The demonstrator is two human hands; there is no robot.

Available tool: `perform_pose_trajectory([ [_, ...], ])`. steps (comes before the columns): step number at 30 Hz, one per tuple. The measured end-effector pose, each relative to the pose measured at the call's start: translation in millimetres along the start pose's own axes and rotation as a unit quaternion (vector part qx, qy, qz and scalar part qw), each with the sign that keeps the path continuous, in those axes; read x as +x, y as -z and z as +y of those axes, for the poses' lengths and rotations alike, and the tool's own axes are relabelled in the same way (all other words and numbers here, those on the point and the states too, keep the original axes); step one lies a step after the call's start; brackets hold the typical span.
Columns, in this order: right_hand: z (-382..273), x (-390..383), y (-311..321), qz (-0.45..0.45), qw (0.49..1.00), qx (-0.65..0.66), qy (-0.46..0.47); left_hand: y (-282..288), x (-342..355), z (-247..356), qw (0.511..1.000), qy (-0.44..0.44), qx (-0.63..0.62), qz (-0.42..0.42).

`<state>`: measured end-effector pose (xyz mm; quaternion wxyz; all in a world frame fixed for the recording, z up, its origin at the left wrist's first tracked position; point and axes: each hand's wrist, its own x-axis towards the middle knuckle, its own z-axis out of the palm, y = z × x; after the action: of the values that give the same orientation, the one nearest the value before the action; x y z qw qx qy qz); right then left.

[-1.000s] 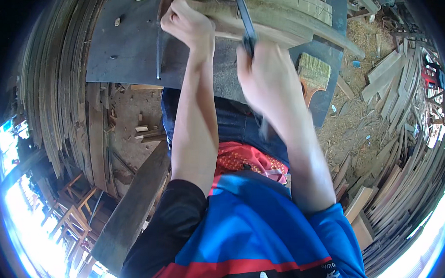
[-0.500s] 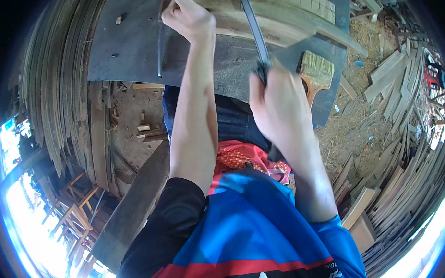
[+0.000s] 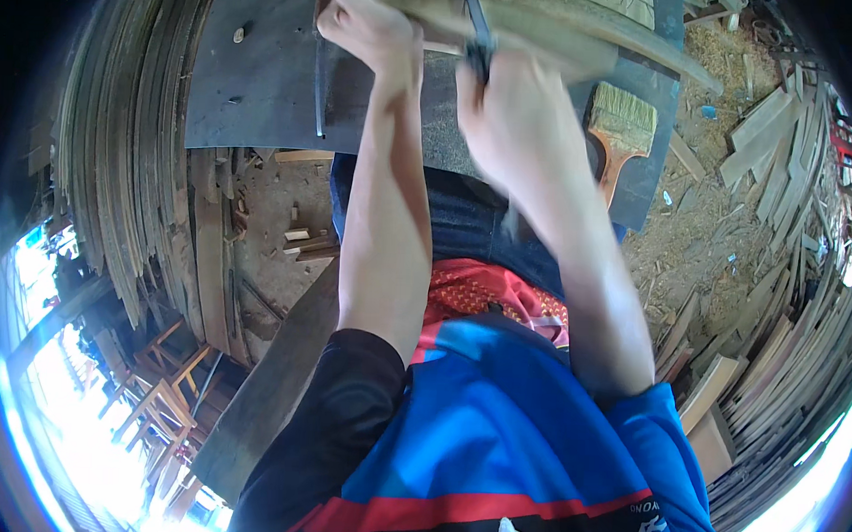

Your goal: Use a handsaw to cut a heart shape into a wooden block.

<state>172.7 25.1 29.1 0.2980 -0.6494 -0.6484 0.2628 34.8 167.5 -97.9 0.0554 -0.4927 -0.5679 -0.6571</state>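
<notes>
A curved piece of pale wood (image 3: 584,28) lies on a dark bench top (image 3: 263,82) at the top of the view. My left hand (image 3: 369,25) grips the wood's left end and holds it down. My right hand (image 3: 520,129) is closed around the handle of a long dark file or rasp (image 3: 476,29), whose blade lies across the wood. The right hand is blurred by motion. A wide paintbrush with a wooden handle (image 3: 618,132) lies on the bench just right of my right hand.
Stacks of thin wooden slats (image 3: 129,162) curve down the left side. Piles of offcuts and boards (image 3: 773,278) cover the sawdust-strewn ground on the right. Wooden chair frames (image 3: 159,397) stand at lower left. A thin metal rod (image 3: 318,93) lies on the bench.
My right hand pulled the tool back toward me, then pushed it forward over the wood again. My left hand stayed clamped on the wood.
</notes>
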Motion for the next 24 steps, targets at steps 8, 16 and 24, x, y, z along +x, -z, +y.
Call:
perform_pose_trajectory([
  [8, -9.2, 1.5, 6.7, -0.024, 0.996, -0.072, -0.049, 3.5, 13.8, 38.8, 0.995, 0.023, -0.044, -0.084],
  [16, -1.7, 24.1, 6.4, -0.004, 0.999, -0.021, 0.028, 3.2, 16.6, 39.6, 0.994, 0.059, -0.074, -0.06],
  [24, 9.0, -25.1, 24.3, -0.031, 0.999, -0.043, 0.002, -2.4, 13.2, 20.4, 0.997, -0.054, 0.04, -0.03],
])
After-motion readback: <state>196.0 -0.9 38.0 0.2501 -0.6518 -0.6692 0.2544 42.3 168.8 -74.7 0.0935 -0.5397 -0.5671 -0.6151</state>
